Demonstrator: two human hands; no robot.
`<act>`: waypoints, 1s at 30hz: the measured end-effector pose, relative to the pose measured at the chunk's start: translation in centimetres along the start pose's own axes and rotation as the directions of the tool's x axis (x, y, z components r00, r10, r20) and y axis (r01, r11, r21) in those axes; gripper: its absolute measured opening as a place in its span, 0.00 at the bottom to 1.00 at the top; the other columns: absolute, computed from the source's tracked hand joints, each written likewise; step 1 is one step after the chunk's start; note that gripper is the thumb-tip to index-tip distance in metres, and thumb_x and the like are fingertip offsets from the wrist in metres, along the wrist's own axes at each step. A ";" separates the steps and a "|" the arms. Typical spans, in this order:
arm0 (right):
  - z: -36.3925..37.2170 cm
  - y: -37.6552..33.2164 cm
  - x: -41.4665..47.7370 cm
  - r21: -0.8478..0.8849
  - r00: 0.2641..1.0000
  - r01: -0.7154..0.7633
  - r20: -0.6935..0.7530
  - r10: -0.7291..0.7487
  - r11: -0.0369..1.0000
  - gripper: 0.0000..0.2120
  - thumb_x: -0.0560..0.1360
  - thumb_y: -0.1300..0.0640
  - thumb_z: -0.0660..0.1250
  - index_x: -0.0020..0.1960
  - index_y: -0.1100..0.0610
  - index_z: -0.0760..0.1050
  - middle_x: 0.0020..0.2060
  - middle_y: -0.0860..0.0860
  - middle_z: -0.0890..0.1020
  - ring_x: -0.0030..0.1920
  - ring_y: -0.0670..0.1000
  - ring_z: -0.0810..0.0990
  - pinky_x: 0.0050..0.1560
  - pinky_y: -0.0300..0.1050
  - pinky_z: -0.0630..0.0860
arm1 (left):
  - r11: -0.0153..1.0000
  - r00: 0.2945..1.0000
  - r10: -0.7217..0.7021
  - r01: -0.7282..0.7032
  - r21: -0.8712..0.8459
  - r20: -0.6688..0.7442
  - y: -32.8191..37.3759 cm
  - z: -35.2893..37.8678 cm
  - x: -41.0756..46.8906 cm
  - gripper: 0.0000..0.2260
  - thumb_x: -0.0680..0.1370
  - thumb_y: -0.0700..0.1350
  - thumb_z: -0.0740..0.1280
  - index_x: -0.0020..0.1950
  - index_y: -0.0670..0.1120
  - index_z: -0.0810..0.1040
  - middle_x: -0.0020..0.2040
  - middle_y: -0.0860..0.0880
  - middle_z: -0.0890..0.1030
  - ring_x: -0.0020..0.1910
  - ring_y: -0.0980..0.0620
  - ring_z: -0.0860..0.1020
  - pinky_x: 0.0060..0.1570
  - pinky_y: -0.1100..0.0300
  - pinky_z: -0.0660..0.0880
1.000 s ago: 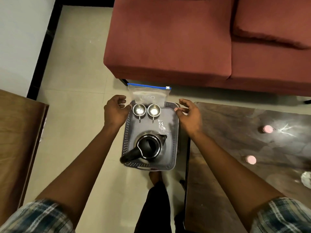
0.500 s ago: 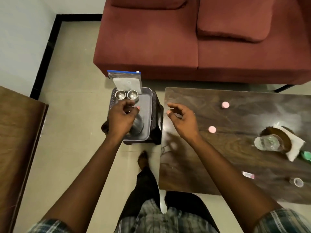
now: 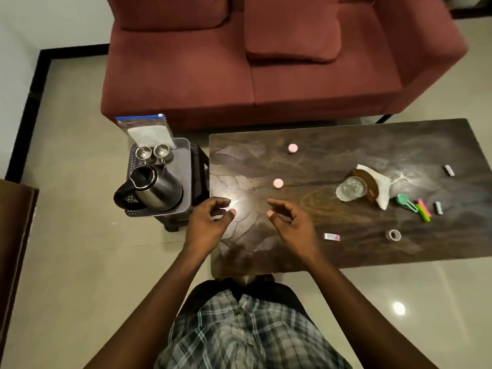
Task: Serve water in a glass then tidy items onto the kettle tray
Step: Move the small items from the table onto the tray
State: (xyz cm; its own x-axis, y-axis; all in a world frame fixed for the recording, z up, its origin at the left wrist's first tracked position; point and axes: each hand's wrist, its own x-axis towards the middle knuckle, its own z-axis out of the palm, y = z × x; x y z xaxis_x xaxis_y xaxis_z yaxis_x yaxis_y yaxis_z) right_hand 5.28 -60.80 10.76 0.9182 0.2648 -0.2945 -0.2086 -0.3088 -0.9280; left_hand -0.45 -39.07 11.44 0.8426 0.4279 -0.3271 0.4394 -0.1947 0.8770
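Note:
A steel kettle [image 3: 154, 189] with a black handle stands on a grey tray [image 3: 184, 166], which rests on a small dark stool left of the table. Two small steel cups [image 3: 153, 152] and a zip bag [image 3: 146, 131] occupy the tray's far end. A clear glass [image 3: 351, 188] sits on a brown coaster over a white napkin on the dark wooden table [image 3: 346, 235]. My left hand [image 3: 209, 225] and my right hand [image 3: 292, 225] hover over the table's near left part, fingers loosely curled, holding nothing.
Two pink discs [image 3: 278, 183] lie on the table, with coloured spoons and markers [image 3: 415, 207], a tape roll [image 3: 393, 234] and small packets to the right. A red sofa [image 3: 253, 62] stands behind. A wooden surface [image 3: 13, 235] is at the left edge.
Both hands have left the tray and come back over the table's near left corner. The view has swung right and pulled back, showing the whole table.

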 end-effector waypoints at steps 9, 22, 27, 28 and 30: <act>-4.8 4.5 -2.7 0.046 0.946 -0.165 -0.274 0.171 0.985 0.14 0.79 0.62 0.75 0.60 0.46 0.83 0.55 0.38 0.85 0.56 0.34 0.84 0.57 0.29 0.77 | 0.997 0.976 -0.025 0.008 0.080 0.216 -1.9 4.8 0.3 0.11 0.77 0.42 0.77 0.58 0.51 0.84 0.54 0.56 0.86 0.51 0.58 0.84 0.51 0.65 0.79; -12.0 16.8 2.4 -0.143 0.852 -0.431 -0.390 0.350 0.891 0.20 0.76 0.68 0.71 0.66 0.54 0.83 0.55 0.46 0.87 0.55 0.41 0.86 0.63 0.44 0.79 | 0.948 0.920 -0.119 -0.007 0.319 0.372 -7.3 16.1 6.0 0.16 0.73 0.46 0.76 0.61 0.52 0.83 0.53 0.54 0.86 0.49 0.53 0.85 0.54 0.50 0.84; -15.1 21.8 5.2 -0.300 0.811 -0.556 -0.402 0.426 0.775 0.23 0.72 0.60 0.65 0.66 0.53 0.84 0.58 0.53 0.87 0.58 0.56 0.85 0.54 0.38 0.70 | 0.948 0.889 -0.135 -0.013 0.319 0.437 -11.4 22.8 7.9 0.22 0.71 0.42 0.78 0.64 0.54 0.81 0.54 0.54 0.85 0.49 0.53 0.84 0.53 0.49 0.84; -15.4 22.6 5.4 -0.319 0.818 -0.550 -0.395 0.419 0.772 0.24 0.69 0.57 0.64 0.64 0.55 0.84 0.57 0.54 0.87 0.56 0.56 0.85 0.51 0.37 0.69 | 0.951 0.880 -0.138 -0.010 0.309 0.454 -12.2 23.9 8.0 0.24 0.71 0.40 0.78 0.66 0.54 0.81 0.56 0.53 0.84 0.50 0.52 0.83 0.54 0.49 0.84; -15.7 24.2 5.8 -0.330 0.823 -0.539 -0.400 0.402 0.775 0.24 0.67 0.56 0.64 0.60 0.58 0.84 0.53 0.55 0.87 0.52 0.55 0.84 0.48 0.37 0.68 | 0.956 0.864 -0.129 -0.023 0.293 0.487 -13.2 25.8 8.3 0.28 0.71 0.39 0.79 0.69 0.54 0.79 0.59 0.52 0.82 0.52 0.51 0.83 0.55 0.49 0.83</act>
State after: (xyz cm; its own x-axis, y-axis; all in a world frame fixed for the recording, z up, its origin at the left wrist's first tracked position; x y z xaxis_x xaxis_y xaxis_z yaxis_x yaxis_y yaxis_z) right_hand 10.86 -81.08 -9.84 0.8069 -0.2720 -0.5243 -0.5456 -0.6833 -0.4852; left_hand 8.77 -55.66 -11.96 0.8229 -0.0352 -0.5671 0.4921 -0.4547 0.7423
